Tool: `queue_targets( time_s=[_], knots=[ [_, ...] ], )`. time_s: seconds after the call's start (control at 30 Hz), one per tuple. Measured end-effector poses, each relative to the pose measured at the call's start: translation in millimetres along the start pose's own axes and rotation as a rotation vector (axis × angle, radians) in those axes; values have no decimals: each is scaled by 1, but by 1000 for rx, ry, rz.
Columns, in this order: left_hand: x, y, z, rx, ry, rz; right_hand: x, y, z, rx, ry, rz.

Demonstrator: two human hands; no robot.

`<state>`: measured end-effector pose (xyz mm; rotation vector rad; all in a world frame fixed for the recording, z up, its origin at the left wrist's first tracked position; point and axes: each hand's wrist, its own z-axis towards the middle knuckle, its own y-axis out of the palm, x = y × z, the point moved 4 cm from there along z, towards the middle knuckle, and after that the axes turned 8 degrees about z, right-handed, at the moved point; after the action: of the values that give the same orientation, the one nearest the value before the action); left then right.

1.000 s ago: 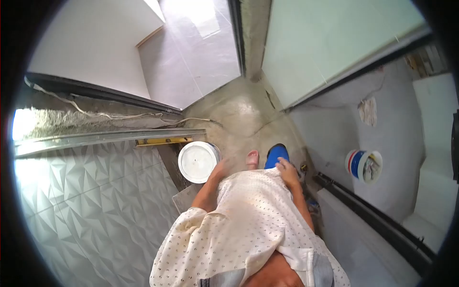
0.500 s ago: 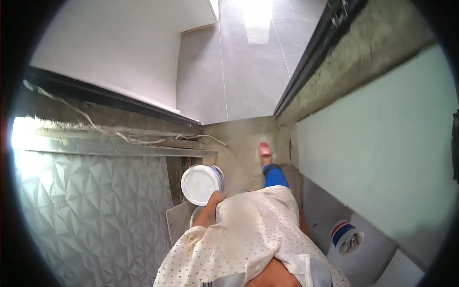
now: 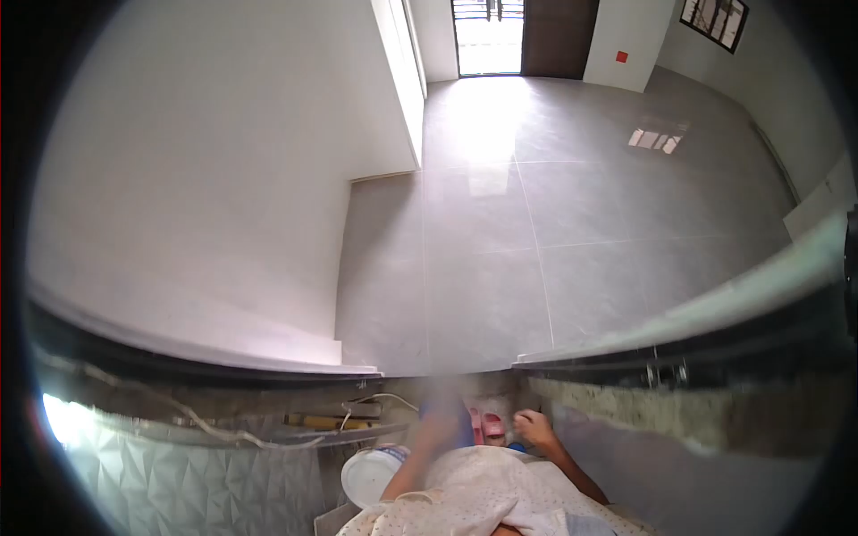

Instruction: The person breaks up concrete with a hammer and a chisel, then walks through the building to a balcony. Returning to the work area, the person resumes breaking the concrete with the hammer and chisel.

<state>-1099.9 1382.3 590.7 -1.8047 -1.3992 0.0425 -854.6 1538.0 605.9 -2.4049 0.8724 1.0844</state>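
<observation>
My left hand (image 3: 438, 431) is blurred by motion in front of my body, above the right side of a white bucket (image 3: 368, 478) that stands low on the left. Its fingers are smeared, so I cannot make out whether it holds anything. My right hand (image 3: 534, 429) hangs at my right side near the wall, fingers curled in, nothing visible in it. Between both hands a pink slipper (image 3: 492, 427) shows on my foot, with part of another beside it.
Ahead, past a dark door track, stretches a grey tiled floor (image 3: 474, 304). A white wall (image 3: 214, 196) borders it on the left. A loose cable (image 3: 206, 424) runs along the left ledge above textured tiles (image 3: 223, 487). A doorway (image 3: 489, 40) stands at the far end.
My view has tilted up, bringing the far room and doorway into sight. My left hand has moved off the bucket's edge, my right hand has come into view, and a second slipper shows.
</observation>
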Motion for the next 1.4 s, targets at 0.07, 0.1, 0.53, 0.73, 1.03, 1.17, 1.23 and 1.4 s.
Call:
queue_targets(
  time_s=[0.07, 0.1, 0.53, 0.73, 1.03, 1.17, 1.23, 1.4],
  knots=[
    [23, -36, 25, -21, -91, -183, -62, 19, 41, -46, -91, -13],
    [19, -42, 55, 1, 37, -199, -73, 31, 80, -62, -175, 13],
    [41, -293, 291, -64, 88, 158, -760, 39, 135, -612, -849, 747],
    [31, -385, 366, -36, 305, 758, -932, 21, 104, -1194, -1089, 1284],
    [148, -464, 506, -163, -76, 387, -1063, -69, 283, -1511, -1102, 1365],
    [238, -526, 594, -134, -23, 318, -1122, -107, 392, -1155, -1194, 921],
    [278, -561, 641, -107, -5, 273, -1159, -114, 448, -921, -1163, 476],
    [365, -630, 762, -78, 55, 250, -1191, -131, 628, -640, -878, -233]
  ],
)
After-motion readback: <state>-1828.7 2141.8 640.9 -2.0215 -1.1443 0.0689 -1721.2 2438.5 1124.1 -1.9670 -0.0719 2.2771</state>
